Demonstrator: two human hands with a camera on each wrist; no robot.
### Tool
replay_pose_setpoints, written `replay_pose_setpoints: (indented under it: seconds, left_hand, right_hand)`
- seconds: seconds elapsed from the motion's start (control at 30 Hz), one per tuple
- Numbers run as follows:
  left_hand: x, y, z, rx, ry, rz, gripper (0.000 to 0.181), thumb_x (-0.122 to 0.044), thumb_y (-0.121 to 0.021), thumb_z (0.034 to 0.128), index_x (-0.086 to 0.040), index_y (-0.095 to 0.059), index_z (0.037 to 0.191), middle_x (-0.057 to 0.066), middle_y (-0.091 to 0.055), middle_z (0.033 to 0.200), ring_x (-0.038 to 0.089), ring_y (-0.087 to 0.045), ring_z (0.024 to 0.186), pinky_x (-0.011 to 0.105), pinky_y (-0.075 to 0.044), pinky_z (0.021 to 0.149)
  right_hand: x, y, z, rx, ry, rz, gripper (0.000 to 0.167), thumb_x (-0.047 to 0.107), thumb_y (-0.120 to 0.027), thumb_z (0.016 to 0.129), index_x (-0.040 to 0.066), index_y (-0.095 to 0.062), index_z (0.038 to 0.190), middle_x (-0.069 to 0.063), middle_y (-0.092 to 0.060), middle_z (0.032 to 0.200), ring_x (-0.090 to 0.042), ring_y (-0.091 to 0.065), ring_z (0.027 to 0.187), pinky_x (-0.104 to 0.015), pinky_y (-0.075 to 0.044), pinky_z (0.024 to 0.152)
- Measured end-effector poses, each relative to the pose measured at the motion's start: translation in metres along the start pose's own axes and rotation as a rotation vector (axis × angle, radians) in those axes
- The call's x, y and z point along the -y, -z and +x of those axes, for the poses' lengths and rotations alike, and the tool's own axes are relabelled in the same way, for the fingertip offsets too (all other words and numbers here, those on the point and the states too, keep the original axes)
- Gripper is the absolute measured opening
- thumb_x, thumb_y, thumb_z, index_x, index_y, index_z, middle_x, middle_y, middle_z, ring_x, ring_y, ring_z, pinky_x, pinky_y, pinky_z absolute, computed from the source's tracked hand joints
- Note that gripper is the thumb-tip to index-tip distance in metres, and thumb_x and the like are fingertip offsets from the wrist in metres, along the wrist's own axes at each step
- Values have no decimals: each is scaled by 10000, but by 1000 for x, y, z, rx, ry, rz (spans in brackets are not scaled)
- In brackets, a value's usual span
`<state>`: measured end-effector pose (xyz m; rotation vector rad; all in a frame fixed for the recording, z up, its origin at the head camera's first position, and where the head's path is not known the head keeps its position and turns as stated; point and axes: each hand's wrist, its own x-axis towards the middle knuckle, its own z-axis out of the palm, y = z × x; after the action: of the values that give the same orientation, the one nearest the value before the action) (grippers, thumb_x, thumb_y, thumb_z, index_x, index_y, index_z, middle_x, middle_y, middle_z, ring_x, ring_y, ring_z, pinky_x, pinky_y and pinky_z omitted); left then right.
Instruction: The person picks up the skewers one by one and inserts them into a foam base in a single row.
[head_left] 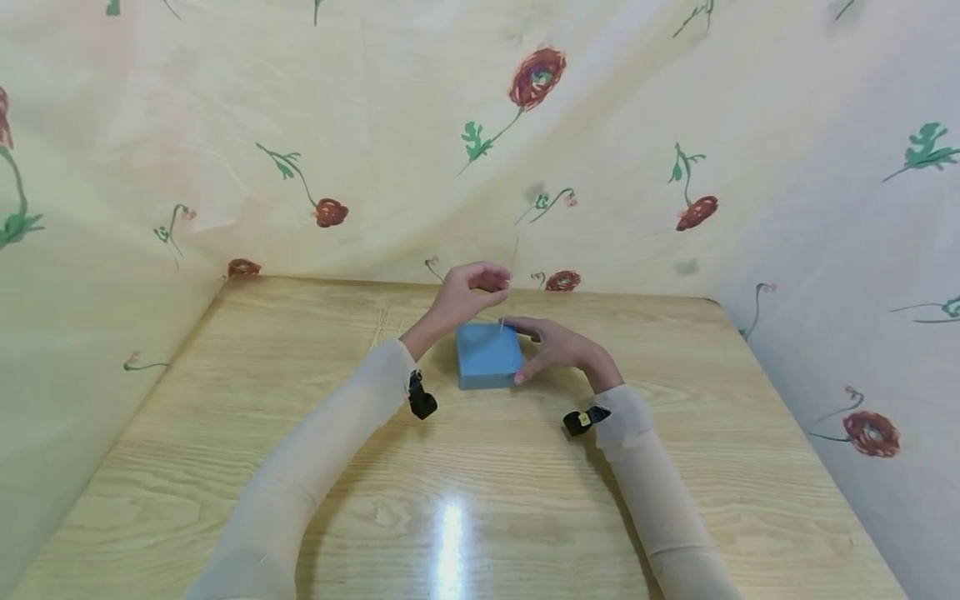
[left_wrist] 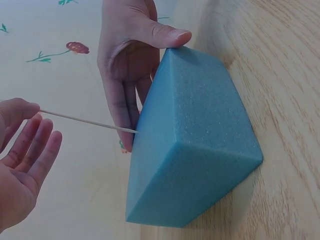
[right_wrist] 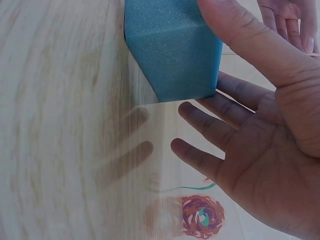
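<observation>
So from my end, the blue block (head_left: 489,357) is sitting on the wooden table (head_left: 525,517), toward the back edge, basically between the two hands but lower than the left one. The right hand (head_left: 558,346) has it gripped from the right side: thumb on the near right corner, index finger round by the far one. My right wrist view shows the other fingers spread out, and a couple of them look clear of the foam-like surface.

The left hand (head_left: 476,287) is up over the block's far side, pinching a thin stick (left_wrist: 87,121) between thumb and finger. That stick runs down at a slight tilt and its lower tip meets the top face, right near the right hand's fingertips. Can't tell if it's poked in or just touching, sorry. The hands are near each other, not touching.

I've also got some loose sticks (head_left: 382,327) lying on the table left of the block, partly behind the left wrist, and a flowery cloth (head_left: 390,142) hanging behind everything.
</observation>
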<state>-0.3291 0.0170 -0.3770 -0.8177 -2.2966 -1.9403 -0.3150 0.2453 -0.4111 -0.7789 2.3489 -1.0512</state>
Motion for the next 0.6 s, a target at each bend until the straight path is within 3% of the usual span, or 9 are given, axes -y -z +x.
replay_pose_setpoints:
  seconds: [0.33,0.6]
  left_hand:
    - [3,12,-6,-3,33,10,255,-36,-727,931,2,-696,1181,229,-719,1110,215,-702,972,260,-592,848]
    - [12,32,-13,11,75,132,248,-28,-738,916,-1,-706,1160,201,-733,1078,256,-695,961,289,-582,851]
  right_hand:
    - [0,1,1,4,2,-17,1062,216,-925,753,21,-300,1590,-173,-298,1660,-426,-230,1545,-656,-224,1224]
    - [0,0,1,4,-10,-7,1077,201,-926,751,20,-282,1596,-174,-288,1664,-418,-221,1550,-632,-225,1234]
